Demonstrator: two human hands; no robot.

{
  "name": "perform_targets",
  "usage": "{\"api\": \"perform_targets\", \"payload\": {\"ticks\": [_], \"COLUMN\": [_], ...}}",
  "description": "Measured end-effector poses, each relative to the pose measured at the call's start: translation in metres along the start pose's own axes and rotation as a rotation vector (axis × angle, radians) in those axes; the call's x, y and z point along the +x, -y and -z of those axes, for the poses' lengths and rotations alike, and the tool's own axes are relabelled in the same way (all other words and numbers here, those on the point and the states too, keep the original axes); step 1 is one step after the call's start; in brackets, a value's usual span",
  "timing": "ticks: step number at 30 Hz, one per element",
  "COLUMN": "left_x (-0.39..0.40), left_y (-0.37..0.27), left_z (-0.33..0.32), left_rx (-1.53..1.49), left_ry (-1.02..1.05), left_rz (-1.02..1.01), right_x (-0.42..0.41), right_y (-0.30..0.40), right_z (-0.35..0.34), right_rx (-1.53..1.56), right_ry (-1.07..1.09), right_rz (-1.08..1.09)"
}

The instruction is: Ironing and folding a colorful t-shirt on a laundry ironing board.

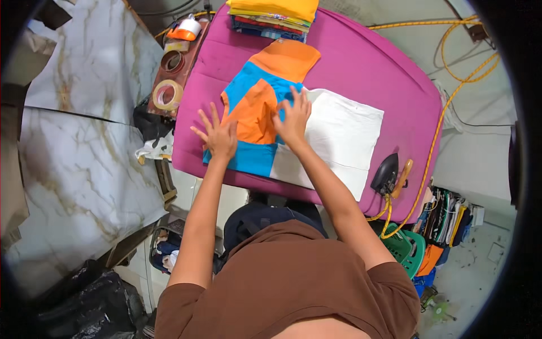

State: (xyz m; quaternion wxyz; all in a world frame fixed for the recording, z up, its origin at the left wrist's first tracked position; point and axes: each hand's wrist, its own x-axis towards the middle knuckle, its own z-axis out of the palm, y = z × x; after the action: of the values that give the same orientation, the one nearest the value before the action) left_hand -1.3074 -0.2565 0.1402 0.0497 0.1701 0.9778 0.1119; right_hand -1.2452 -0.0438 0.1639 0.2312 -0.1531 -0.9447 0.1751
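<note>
An orange and blue garment point(258, 110) lies on the pink padded ironing surface point(347, 63), partly over or against a white cloth point(343, 131). Spread over the garment's left edge is my left hand point(220, 137), fingers apart and holding nothing. My right hand point(294, 116) is over its right side, beside the white cloth, with thumb and index finger close together; whether it pinches any fabric cannot be told. A clothes iron point(386, 171) with a wooden handle rests at the right near edge, joined to a yellow cord point(436, 131).
Folded clothes point(273, 17) are stacked at the far edge. Left of the padding, a narrow wooden board point(159, 84) holds tape rolls point(167, 95) and a white and orange object point(188, 29). Green baskets point(413, 250) and hanging clothes point(449, 216) are at the lower right.
</note>
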Motion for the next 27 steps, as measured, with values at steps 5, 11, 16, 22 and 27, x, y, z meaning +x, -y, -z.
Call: {"api": "perform_targets", "payload": {"ticks": [5, 11, 16, 22, 27], "left_x": [0.043, 0.049, 0.029, 0.032, 0.036], "left_y": [0.048, 0.053, 0.049, 0.026, 0.008], "left_z": [-0.071, -0.058, -0.016, -0.027, -0.054], "left_rx": [0.733, 0.254, -0.396, -0.415, -0.232], "left_ry": [-0.577, -0.574, -0.154, -0.314, -0.422], "left_rz": [0.247, 0.067, 0.067, 0.088, 0.12], "right_x": [-0.101, -0.143, -0.104, -0.097, -0.113], "right_y": [0.013, -0.001, 0.012, -0.014, -0.004], "right_z": [0.02, 0.015, 0.001, -0.02, -0.017], "right_rx": [0.052, -0.047, 0.096, 0.164, -0.092], "right_ry": [0.105, 0.143, 0.067, -0.054, 0.067], "right_rz": [0.573, 0.364, 0.227, -0.052, 0.037]}}
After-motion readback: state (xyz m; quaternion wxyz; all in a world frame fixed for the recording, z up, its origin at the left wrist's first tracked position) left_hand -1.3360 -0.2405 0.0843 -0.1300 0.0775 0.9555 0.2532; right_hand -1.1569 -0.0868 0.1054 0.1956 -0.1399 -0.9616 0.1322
